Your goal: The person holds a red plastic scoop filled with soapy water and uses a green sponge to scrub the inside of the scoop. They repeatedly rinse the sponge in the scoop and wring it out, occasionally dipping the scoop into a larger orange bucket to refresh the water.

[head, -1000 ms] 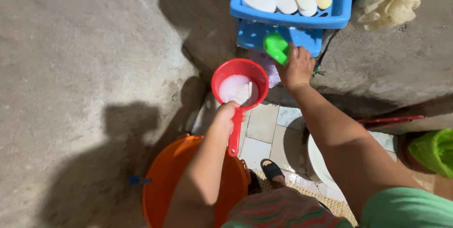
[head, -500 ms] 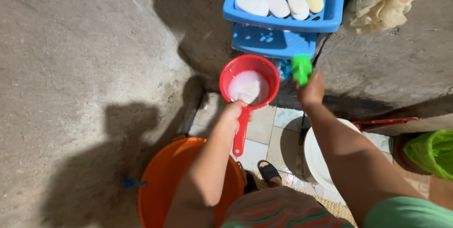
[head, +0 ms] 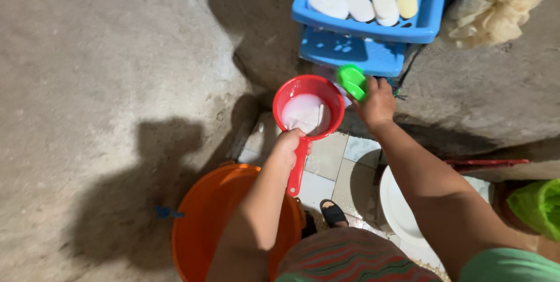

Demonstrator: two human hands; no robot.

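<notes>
1. Since the earlier frames the right hand (head: 378,102) has lifted the small bright green plastic piece (head: 353,81) away from the lower tier of the blue plastic rack (head: 350,54). It now holds the piece just beside the rim of the red plastic dipper (head: 309,107).
2. The left hand (head: 290,142) has its grip clenched on the dipper's red handle near the bowl, holding the bowl level, which keeps the milky water inside from spilling.
3. The right hand's grip is closed around the green piece, pinched at its lower end so that most of it stays clear of the fingers.
4. The dipper hangs above the tiled floor (head: 326,156), beyond the round orange plastic bucket (head: 204,223).
5. Pale oval soap bars (head: 359,3) lie in the rack's top tray, against the rough concrete wall (head: 105,72).
</notes>
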